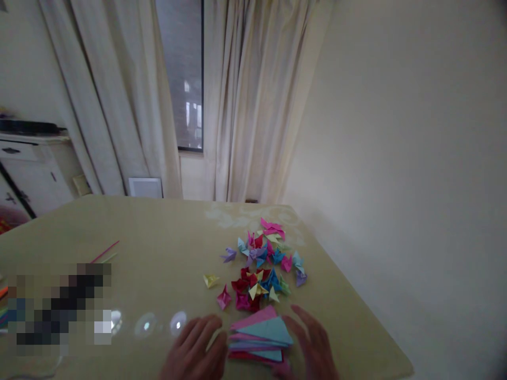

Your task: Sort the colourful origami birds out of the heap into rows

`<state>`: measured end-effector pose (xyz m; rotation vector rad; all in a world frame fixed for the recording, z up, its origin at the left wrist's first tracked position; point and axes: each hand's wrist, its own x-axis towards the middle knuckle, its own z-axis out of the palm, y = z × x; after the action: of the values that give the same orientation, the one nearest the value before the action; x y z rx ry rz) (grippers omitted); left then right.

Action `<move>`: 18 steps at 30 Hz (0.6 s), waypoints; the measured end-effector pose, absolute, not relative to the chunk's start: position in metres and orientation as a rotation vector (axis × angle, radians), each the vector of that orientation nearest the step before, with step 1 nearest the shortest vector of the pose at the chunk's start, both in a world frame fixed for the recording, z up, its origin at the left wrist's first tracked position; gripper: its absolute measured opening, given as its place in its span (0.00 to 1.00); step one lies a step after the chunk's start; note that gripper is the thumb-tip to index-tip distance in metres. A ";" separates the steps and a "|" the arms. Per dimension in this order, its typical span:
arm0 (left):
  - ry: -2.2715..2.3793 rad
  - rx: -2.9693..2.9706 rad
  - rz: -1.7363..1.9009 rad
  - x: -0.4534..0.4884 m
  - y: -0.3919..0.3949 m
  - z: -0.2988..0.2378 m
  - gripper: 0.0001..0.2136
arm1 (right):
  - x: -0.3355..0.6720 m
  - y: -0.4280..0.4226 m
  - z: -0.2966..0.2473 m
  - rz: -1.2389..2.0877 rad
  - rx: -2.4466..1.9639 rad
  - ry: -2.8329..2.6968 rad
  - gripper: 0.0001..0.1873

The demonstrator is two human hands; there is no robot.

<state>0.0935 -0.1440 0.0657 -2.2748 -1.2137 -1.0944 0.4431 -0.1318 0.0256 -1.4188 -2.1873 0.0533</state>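
Note:
A stack of coloured paper triangles (259, 338), pink and light blue on top, lies on the table near its front edge. My left hand (196, 348) rests to the left of the stack, fingers stretched towards its edge. My right hand (312, 345) lies on the right side of the stack with fingers spread and open. Just beyond the stack sits a heap of several small folded paper pieces (263, 264) in red, pink, blue, purple and yellow. A single yellow piece (210, 280) and a pink piece (224, 298) lie apart at the left of the heap.
The table (158, 237) has a pale yellow-green cover. Thin pink and green strips (105, 252) lie at the left. A blurred patch covers the near left. Curtains (245, 100), a window and a white cabinet (35, 169) stand behind; a bare wall is at the right.

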 end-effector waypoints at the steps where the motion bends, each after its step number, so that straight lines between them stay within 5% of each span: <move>1: -1.265 -2.315 -1.053 0.102 -0.122 0.071 0.10 | 0.420 -0.124 0.022 -0.009 -1.323 -2.290 0.44; 7: -1.731 -2.212 -0.916 0.112 -0.014 0.053 0.27 | 0.362 -0.087 -0.004 -0.261 -1.407 -2.221 0.36; 13: -1.759 -2.412 -1.098 0.097 0.001 -0.013 0.26 | 0.385 -0.059 -0.021 -0.418 -1.499 -1.995 0.28; 18: -1.675 -2.516 -1.167 0.093 0.001 -0.015 0.27 | 0.407 -0.004 0.026 -0.320 -1.571 -1.924 0.28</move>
<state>0.0933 0.0007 -0.0153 -2.5158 -1.6751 -1.1672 0.4067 -0.0039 0.0255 -1.5708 -1.9241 -0.3199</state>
